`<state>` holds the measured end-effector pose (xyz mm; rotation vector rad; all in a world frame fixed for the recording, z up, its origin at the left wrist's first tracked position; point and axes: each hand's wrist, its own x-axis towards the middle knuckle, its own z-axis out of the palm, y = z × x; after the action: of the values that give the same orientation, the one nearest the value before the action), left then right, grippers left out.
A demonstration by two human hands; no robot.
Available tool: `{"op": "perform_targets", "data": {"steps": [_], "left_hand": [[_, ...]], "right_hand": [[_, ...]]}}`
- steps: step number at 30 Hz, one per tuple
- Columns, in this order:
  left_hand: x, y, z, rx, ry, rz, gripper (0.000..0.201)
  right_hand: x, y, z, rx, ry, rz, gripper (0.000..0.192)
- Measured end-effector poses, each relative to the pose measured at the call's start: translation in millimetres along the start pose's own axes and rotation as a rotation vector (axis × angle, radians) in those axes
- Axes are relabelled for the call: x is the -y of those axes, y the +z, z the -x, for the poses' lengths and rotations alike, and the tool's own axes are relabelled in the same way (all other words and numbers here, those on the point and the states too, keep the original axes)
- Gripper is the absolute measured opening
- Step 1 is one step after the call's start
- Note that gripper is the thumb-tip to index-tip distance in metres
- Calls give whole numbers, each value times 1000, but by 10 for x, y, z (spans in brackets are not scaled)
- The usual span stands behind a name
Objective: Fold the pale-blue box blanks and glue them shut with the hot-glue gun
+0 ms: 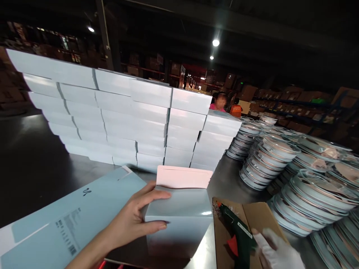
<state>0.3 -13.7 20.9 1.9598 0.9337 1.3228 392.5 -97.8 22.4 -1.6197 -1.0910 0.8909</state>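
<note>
My left hand (137, 213) grips the side of a light blue carton (179, 205), thumb on its near face and fingers across its top. At the carton's far end a pale flap (183, 177) stands up. My right hand (277, 248), in a white glove and blurred, is at the rear of a dark green glue gun (238, 228) with a red trigger. Its fingertips are close to the gun; whether they grip it I cannot tell. The gun is over a piece of brown cardboard (256, 211), its orange nozzle pointing away.
A flat light blue printed carton (81, 216) lies at left on the dark metal table (92, 164). Stacked white boxes (117, 112) form a wall behind. Several stacks of round, clear-rimmed items (316, 198) fill the right side. Two people (235, 109) are in the background.
</note>
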Motion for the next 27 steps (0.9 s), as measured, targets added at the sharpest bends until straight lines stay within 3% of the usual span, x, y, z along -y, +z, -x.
{"op": "perform_targets", "data": {"steps": [2,4,5,7,10,13,15,17,20,24,27], "left_hand": [[-7,-9,2,-8,-3,-13,43],[11,-13,16,2,-20,-25,43],[23,-7,24,8,-32,-22,43],[37,33,35,4,-23,9,41],[10,153,16,-133,96,235,35],[-60,224,-31,-267,204,446,39],[-119,183,-59,-198,227,367,36],[-187,88,-83,-33,198,212,21],[-291,-35,-113,139,102,106,30],[-378,-54,-132,131,25,140,31],[-396,-86,-128,133,-27,171,26]], "right_hand": [[242,235,-66,66,-186,-9,73],[463,548,-151,292,-404,-59,108],[540,697,-191,405,-475,-80,113],[609,931,-247,529,-561,-125,104],[565,1097,-249,515,-699,-186,77],[554,1144,-181,498,-842,-56,68],[608,1157,-146,493,-965,100,66],[675,1159,-147,507,-1078,224,62],[732,1141,-198,520,-1168,329,58],[750,1096,-238,500,-1191,299,57],[745,1043,-204,556,-1032,204,49]]}}
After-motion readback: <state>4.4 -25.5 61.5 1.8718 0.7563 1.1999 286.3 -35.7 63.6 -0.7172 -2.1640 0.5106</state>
